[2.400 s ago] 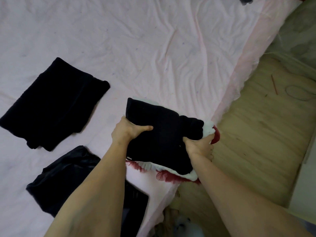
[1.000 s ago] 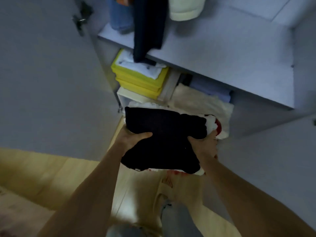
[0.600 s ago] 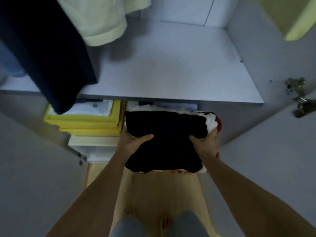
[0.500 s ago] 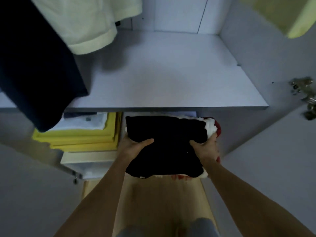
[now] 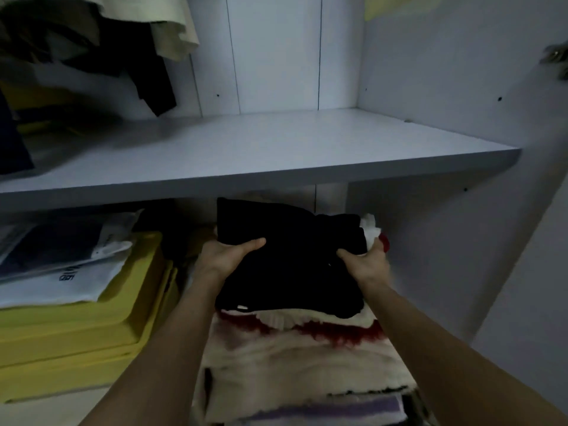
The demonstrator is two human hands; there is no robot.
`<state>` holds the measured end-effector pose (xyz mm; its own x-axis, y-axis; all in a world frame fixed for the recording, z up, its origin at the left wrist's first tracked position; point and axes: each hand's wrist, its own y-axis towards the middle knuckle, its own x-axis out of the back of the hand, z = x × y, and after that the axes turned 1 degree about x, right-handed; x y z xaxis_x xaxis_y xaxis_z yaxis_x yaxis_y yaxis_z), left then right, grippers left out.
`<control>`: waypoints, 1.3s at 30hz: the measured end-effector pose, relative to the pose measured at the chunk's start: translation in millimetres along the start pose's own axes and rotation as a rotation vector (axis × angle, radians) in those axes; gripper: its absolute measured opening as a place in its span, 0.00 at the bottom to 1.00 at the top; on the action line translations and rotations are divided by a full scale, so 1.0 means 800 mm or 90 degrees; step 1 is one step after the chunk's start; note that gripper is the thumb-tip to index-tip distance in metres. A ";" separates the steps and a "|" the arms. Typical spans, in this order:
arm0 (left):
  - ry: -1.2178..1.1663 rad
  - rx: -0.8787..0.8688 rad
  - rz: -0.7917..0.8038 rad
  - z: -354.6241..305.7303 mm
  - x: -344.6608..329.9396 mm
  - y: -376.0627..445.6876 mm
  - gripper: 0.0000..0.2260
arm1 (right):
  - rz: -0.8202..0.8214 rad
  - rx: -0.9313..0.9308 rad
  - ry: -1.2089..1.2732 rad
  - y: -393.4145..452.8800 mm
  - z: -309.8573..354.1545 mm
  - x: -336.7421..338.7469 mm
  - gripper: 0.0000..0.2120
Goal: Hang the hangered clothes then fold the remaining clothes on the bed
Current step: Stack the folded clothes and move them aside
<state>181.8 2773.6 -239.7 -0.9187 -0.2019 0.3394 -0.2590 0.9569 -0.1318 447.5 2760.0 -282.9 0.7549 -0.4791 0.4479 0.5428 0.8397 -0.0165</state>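
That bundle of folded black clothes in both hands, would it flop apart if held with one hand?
Probably. The folded black clothes are soft, and both the left hand and the right hand grip opposite sides. White and red fabric beneath already sags out, so layers would likely slide.

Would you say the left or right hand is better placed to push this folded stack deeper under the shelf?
Probably left: the left hand grips the folded stack near its middle; the right hand pinches only the edge.

Black folded garment, yellow boxes
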 end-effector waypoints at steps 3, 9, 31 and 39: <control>-0.013 -0.047 -0.017 -0.001 -0.015 0.028 0.45 | -0.030 0.040 0.026 0.033 0.003 -0.009 0.43; -0.047 -0.134 -0.082 0.022 -0.043 0.063 0.50 | -0.084 0.146 0.070 0.067 -0.007 -0.034 0.42; -0.027 -0.171 -0.147 0.087 -0.112 0.207 0.37 | -0.054 0.211 0.020 0.211 -0.034 -0.151 0.43; -0.019 -0.122 -0.099 0.098 -0.135 0.250 0.49 | 0.023 0.138 -0.021 0.258 -0.053 -0.176 0.42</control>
<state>206.1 2970.8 -375.9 -0.8817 -0.3526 0.3134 -0.3386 0.9356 0.1002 469.1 2990.1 -387.6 0.7579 -0.4421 0.4798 0.4207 0.8932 0.1585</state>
